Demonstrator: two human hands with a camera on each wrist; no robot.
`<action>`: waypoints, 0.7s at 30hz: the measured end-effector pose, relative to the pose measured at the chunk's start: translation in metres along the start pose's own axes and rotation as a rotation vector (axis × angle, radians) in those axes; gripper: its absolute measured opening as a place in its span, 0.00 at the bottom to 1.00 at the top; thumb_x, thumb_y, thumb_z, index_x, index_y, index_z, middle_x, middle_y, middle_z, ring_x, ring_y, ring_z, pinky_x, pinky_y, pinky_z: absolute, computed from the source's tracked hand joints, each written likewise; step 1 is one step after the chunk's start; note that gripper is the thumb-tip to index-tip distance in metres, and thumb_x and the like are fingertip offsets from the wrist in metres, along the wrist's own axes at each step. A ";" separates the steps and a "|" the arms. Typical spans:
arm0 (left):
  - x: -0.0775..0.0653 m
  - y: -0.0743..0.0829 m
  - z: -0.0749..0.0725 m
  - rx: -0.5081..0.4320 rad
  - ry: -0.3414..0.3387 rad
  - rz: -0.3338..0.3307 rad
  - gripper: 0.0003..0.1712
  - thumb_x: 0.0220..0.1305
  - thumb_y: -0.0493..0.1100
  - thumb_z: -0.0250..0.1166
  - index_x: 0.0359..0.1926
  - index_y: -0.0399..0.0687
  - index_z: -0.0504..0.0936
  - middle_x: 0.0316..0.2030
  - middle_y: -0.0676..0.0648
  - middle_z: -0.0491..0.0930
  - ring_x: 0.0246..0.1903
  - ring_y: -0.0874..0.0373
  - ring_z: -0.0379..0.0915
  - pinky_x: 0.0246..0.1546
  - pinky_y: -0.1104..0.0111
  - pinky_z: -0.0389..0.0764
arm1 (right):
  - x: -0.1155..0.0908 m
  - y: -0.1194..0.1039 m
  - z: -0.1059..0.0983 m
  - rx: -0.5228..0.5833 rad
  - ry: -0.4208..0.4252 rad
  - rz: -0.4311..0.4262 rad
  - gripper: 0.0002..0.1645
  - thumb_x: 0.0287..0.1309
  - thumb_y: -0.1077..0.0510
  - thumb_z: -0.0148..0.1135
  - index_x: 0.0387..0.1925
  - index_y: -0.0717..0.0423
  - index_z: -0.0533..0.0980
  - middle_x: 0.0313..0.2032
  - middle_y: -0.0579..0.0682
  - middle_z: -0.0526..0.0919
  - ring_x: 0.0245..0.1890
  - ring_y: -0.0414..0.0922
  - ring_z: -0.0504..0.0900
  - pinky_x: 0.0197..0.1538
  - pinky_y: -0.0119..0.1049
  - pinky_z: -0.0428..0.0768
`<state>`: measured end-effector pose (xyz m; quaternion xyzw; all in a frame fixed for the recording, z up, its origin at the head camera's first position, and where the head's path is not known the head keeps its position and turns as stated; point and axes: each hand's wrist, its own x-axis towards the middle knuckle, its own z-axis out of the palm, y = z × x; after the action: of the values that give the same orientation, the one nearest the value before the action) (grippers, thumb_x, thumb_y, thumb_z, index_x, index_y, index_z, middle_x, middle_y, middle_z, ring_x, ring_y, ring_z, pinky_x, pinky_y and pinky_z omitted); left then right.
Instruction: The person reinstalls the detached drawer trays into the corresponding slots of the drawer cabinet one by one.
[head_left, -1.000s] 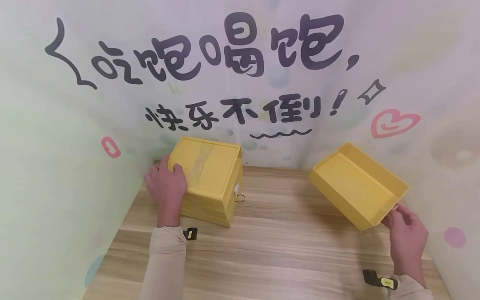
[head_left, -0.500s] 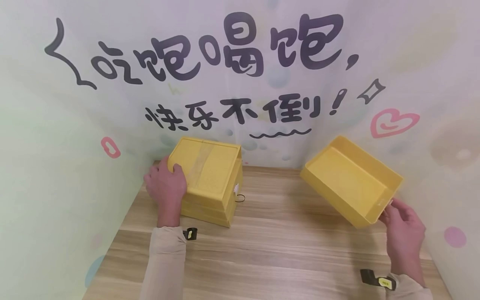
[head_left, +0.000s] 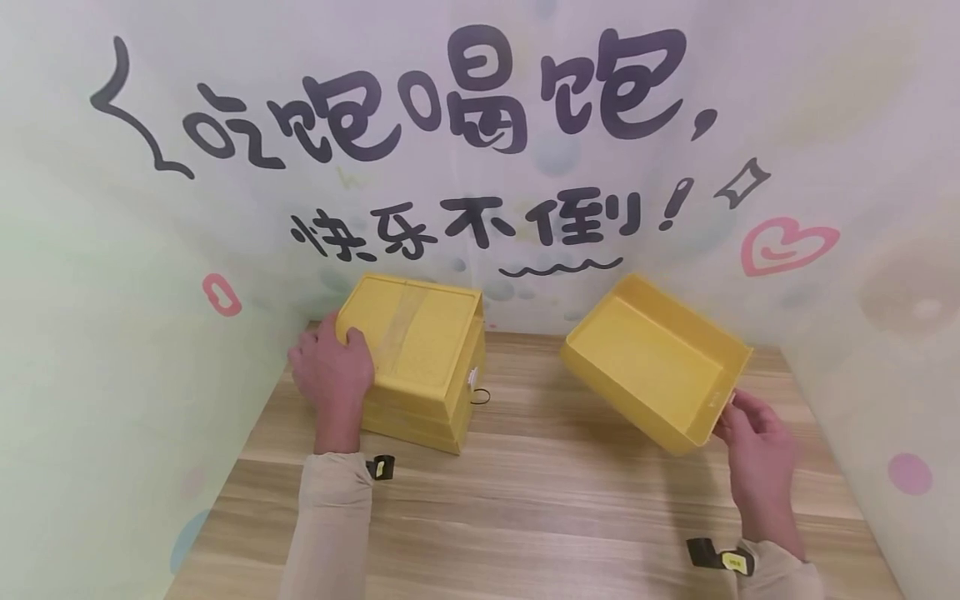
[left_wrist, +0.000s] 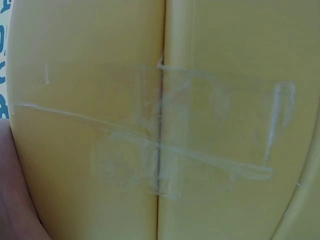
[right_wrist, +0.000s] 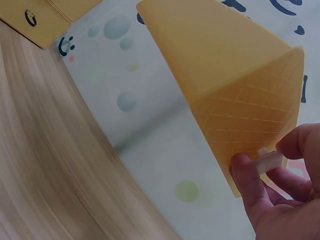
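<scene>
At the left rear of the table stands a small yellow drawer cabinet (head_left: 431,346), tape across its top. My left hand (head_left: 332,375) grips its near-left corner, thumb on the top and fingers over the left side. The left wrist view is filled by the cabinet's yellow wall with a strip of clear tape (left_wrist: 220,125) over a seam. On the right, my right hand (head_left: 761,458) holds a loose yellow drawer (head_left: 648,362) tilted above the table, its inside bare. In the right wrist view, thumb and fingers pinch the white knob (right_wrist: 270,162) on the drawer's cross-hatched front (right_wrist: 245,117).
A white knob (head_left: 473,377) and a thin dark loop (head_left: 482,397) show on the cabinet's right side. The wood-grain table (head_left: 525,517) meets a printed cloth backdrop (head_left: 525,300) behind, with cloth walls left and right.
My right hand has carried the yellow drawer leftward, closer to the cabinet, with a slight lift midway. My left hand and the cabinet have stayed in place.
</scene>
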<state>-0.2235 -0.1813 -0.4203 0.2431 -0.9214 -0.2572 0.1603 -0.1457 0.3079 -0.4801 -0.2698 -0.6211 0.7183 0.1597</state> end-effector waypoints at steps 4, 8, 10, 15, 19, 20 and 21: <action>0.000 0.001 0.000 0.000 -0.002 -0.005 0.33 0.74 0.55 0.41 0.73 0.49 0.69 0.63 0.32 0.73 0.57 0.33 0.63 0.58 0.45 0.65 | -0.003 0.005 0.009 -0.042 -0.034 -0.020 0.13 0.67 0.60 0.64 0.51 0.56 0.79 0.35 0.35 0.87 0.30 0.32 0.87 0.37 0.23 0.84; 0.000 0.002 0.000 -0.003 -0.004 -0.009 0.33 0.74 0.55 0.41 0.73 0.50 0.69 0.63 0.32 0.72 0.57 0.33 0.63 0.58 0.45 0.65 | -0.006 0.008 0.015 -0.080 -0.060 -0.035 0.14 0.67 0.59 0.63 0.53 0.58 0.78 0.35 0.35 0.86 0.30 0.32 0.87 0.37 0.23 0.84; -0.001 0.002 0.000 -0.005 -0.005 -0.010 0.33 0.74 0.55 0.41 0.73 0.50 0.69 0.63 0.32 0.72 0.57 0.33 0.63 0.58 0.45 0.65 | -0.008 0.008 0.018 -0.094 -0.064 -0.038 0.14 0.67 0.59 0.63 0.52 0.58 0.78 0.35 0.35 0.86 0.30 0.32 0.87 0.37 0.23 0.84; -0.001 0.002 -0.001 -0.005 -0.004 -0.019 0.33 0.73 0.55 0.42 0.73 0.50 0.69 0.63 0.32 0.72 0.57 0.33 0.63 0.58 0.45 0.66 | -0.014 0.010 0.024 -0.109 -0.075 -0.053 0.12 0.67 0.60 0.63 0.50 0.57 0.79 0.33 0.35 0.86 0.29 0.32 0.87 0.37 0.23 0.84; -0.001 0.002 -0.001 -0.003 -0.002 -0.025 0.33 0.73 0.55 0.41 0.73 0.50 0.69 0.63 0.32 0.72 0.57 0.32 0.63 0.57 0.44 0.66 | -0.019 0.010 0.028 -0.125 -0.096 -0.058 0.13 0.67 0.60 0.63 0.51 0.59 0.79 0.33 0.35 0.86 0.30 0.32 0.87 0.37 0.23 0.84; -0.001 0.002 -0.001 -0.004 -0.001 -0.024 0.33 0.73 0.55 0.41 0.73 0.50 0.69 0.63 0.32 0.72 0.57 0.32 0.63 0.57 0.44 0.66 | -0.020 0.010 0.029 -0.139 -0.101 -0.058 0.13 0.67 0.60 0.62 0.52 0.59 0.79 0.33 0.35 0.86 0.30 0.31 0.87 0.38 0.23 0.84; -0.001 0.002 0.000 -0.006 0.002 -0.024 0.33 0.73 0.55 0.41 0.73 0.50 0.69 0.63 0.32 0.72 0.57 0.32 0.63 0.57 0.44 0.66 | -0.021 0.010 0.029 -0.147 -0.105 -0.057 0.14 0.68 0.59 0.62 0.52 0.59 0.79 0.33 0.34 0.86 0.31 0.31 0.87 0.38 0.23 0.84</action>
<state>-0.2234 -0.1800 -0.4192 0.2538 -0.9176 -0.2616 0.1589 -0.1450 0.2704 -0.4835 -0.2249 -0.6871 0.6791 0.1271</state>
